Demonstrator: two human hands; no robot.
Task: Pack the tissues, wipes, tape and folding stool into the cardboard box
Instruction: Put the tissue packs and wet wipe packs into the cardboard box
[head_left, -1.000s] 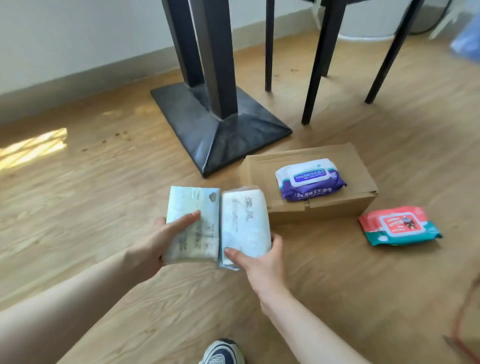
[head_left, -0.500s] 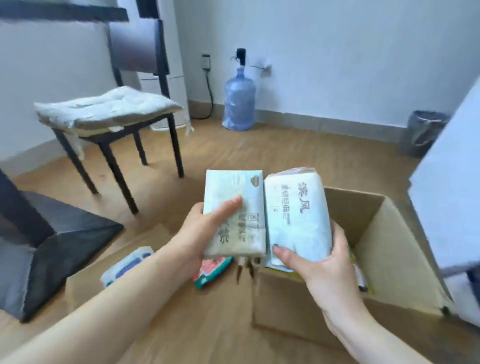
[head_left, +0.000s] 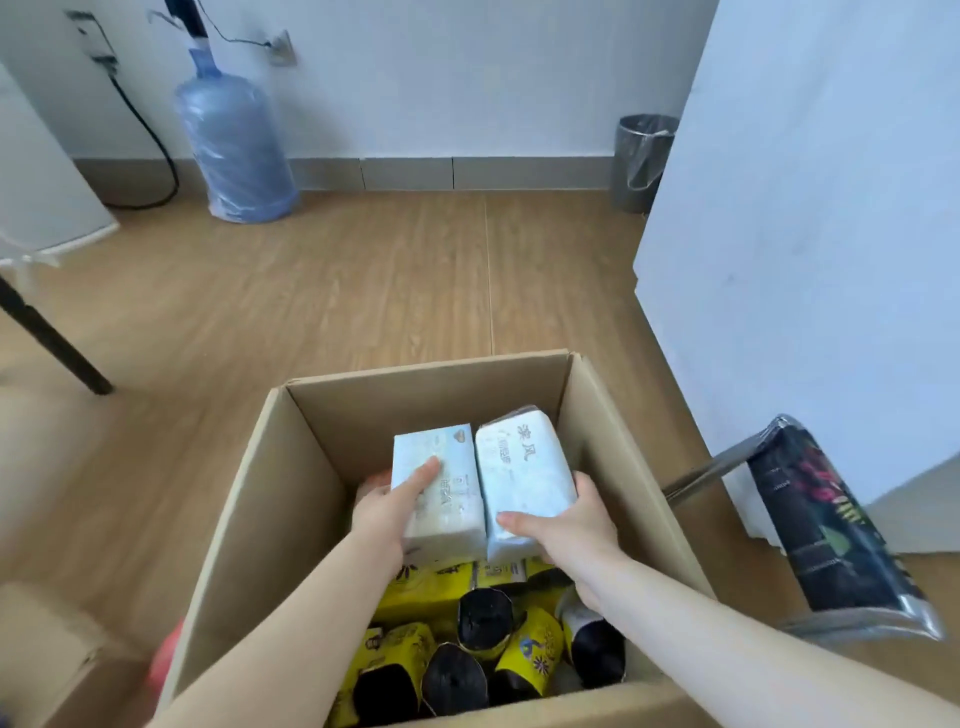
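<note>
Tissue packs (head_left: 483, 488) — inside cardboard box (head_left: 249, 499)

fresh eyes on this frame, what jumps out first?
Two pale tissue packs side by side, the left hand on one tissue pack and the right hand on the other, held inside the open cardboard box. Below them, yellow-and-black packs fill the box's near end. A blue water jug stands by the far wall.
</note>
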